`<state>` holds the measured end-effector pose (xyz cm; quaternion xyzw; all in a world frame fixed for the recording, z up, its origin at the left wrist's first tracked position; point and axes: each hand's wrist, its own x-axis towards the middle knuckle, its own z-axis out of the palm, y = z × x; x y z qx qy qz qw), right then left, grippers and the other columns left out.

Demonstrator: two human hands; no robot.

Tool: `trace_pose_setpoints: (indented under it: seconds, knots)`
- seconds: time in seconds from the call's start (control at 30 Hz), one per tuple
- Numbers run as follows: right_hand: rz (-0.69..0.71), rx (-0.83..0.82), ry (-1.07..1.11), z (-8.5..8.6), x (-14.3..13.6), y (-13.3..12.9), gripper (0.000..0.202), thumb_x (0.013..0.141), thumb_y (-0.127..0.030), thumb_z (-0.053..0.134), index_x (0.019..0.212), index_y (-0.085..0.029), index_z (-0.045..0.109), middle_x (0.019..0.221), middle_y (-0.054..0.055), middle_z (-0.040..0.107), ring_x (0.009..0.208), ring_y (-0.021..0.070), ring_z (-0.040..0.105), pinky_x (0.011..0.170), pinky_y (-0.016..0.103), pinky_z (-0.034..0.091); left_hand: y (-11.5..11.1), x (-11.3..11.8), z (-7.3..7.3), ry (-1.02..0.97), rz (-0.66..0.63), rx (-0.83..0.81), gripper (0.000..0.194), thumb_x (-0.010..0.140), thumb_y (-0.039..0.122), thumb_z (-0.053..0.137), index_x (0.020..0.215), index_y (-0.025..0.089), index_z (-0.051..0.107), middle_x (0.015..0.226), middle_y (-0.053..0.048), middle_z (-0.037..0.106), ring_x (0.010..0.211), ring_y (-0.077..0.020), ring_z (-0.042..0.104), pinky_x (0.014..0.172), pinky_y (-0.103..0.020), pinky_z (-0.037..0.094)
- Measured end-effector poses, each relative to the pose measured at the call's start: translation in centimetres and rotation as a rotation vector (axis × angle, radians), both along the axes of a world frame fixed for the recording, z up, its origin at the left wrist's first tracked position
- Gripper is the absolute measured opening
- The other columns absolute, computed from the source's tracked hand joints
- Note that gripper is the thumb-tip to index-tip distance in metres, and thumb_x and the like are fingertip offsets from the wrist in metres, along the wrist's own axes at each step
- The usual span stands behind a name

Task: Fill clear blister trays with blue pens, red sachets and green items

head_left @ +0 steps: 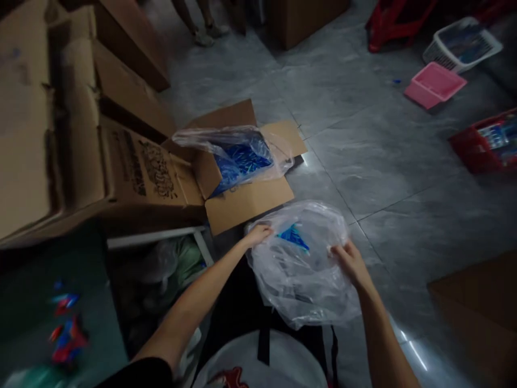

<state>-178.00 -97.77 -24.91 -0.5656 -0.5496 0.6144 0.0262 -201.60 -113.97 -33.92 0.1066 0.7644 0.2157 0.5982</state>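
Observation:
A large clear plastic bag (302,291) hangs between my hands in front of my lap, its mouth spread wide. My left hand (259,235) is closed on the bag's left rim. On the opposite side, my right hand (348,260) pinches the right rim. Inside the bag some shiny blue pieces (294,236) show; what they are exactly I cannot make out. Just beyond the bag stands an open cardboard box (250,202) with a plastic liner (280,156), holding many blue pieces (244,161).
Stacked cardboard boxes (137,167) rise at the left, above a dark table (52,269) with blurred red-and-blue items (68,339). On the right floor are a pink bin (436,83), a white basket (448,51), a red crate (468,148) and a red stool (388,24). A person's feet (210,35) show at the back.

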Motion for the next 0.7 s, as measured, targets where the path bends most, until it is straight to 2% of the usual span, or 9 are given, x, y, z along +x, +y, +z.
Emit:
trace_pose_setpoints:
  seconds: [0.1,0.2,0.3,0.4,0.47,0.53,0.6,0.7]
  knots:
    - [-0.052,0.200,-0.109,-5.4,-3.4,1.5,0.030,0.057,-0.041,0.049,0.079,-0.021,0.053,0.063,-0.002,0.055,0.061,0.0179,0.052,0.060,0.029,0.043,4.7,-3.1,-7.5,-0.070,-0.049,-0.003,0.028,0.091,0.035,0.058,0.108,0.013,0.060,0.103,-0.006,0.063,0.086,-0.0161,0.063,0.075,-0.034,0.055]
    - [-0.103,0.287,-0.172,-11.4,-5.8,3.0,0.031,0.055,-0.042,0.046,0.078,-0.022,0.050,0.066,-0.001,0.056,0.064,0.0192,0.052,0.062,0.031,0.043,7.7,-5.0,-14.0,-0.077,-0.045,0.012,0.033,0.091,0.035,0.057,0.117,0.014,0.057,0.115,-0.008,0.061,0.098,-0.0201,0.062,0.083,-0.040,0.055]
    - [-0.140,0.331,-0.212,-17.6,-7.1,4.3,0.028,0.054,-0.042,0.044,0.075,-0.023,0.047,0.065,0.000,0.054,0.063,0.0196,0.050,0.061,0.032,0.042,10.2,-6.1,-19.4,-0.032,-0.033,0.072,0.034,0.091,0.036,0.057,0.118,0.015,0.057,0.117,-0.009,0.060,0.100,-0.0209,0.062,0.085,-0.041,0.054]
    - [-0.182,0.364,-0.246,-23.4,-7.3,5.4,0.026,0.054,-0.041,0.045,0.074,-0.024,0.045,0.060,-0.002,0.050,0.058,0.0189,0.047,0.058,0.031,0.039,13.8,-6.7,-24.3,0.023,-0.052,0.188,0.032,0.091,0.036,0.057,0.114,0.014,0.058,0.111,-0.008,0.062,0.094,-0.0188,0.062,0.080,-0.038,0.055]
    - [-0.224,0.389,-0.271,-26.7,-6.5,6.2,0.025,0.054,-0.040,0.046,0.073,-0.024,0.045,0.057,-0.003,0.047,0.056,0.0183,0.044,0.057,0.031,0.037,16.6,-6.4,-27.0,0.045,-0.077,0.297,0.024,0.091,0.034,0.057,0.100,0.012,0.062,0.094,-0.004,0.064,0.081,-0.0143,0.061,0.072,-0.030,0.053]
    - [-0.282,0.423,-0.299,-28.8,-5.2,7.0,0.023,0.055,-0.040,0.046,0.072,-0.024,0.044,0.057,-0.003,0.047,0.057,0.0180,0.044,0.057,0.030,0.036,19.3,-5.8,-29.1,0.038,-0.111,0.419,0.021,0.089,0.032,0.060,0.081,0.013,0.062,0.070,0.002,0.058,0.064,-0.0100,0.055,0.059,-0.022,0.045]
    - [-0.347,0.482,-0.314,-29.7,-3.7,7.7,0.024,0.056,-0.041,0.047,0.074,-0.024,0.046,0.062,-0.002,0.049,0.061,0.0185,0.045,0.059,0.030,0.037,21.5,-5.2,-30.4,0.005,-0.150,0.534,0.022,0.085,0.033,0.063,0.074,0.014,0.061,0.058,0.005,0.051,0.054,-0.0079,0.047,0.050,-0.018,0.036]
    - [-0.416,0.585,-0.260,-29.5,-2.3,8.3,0.030,0.060,-0.040,0.051,0.083,-0.022,0.053,0.074,0.000,0.057,0.070,0.0205,0.051,0.065,0.032,0.041,24.0,-5.3,-30.9,0.000,-0.159,0.741,0.024,0.083,0.041,0.063,0.085,0.017,0.063,0.061,0.006,0.054,0.053,-0.0072,0.045,0.048,-0.017,0.034]
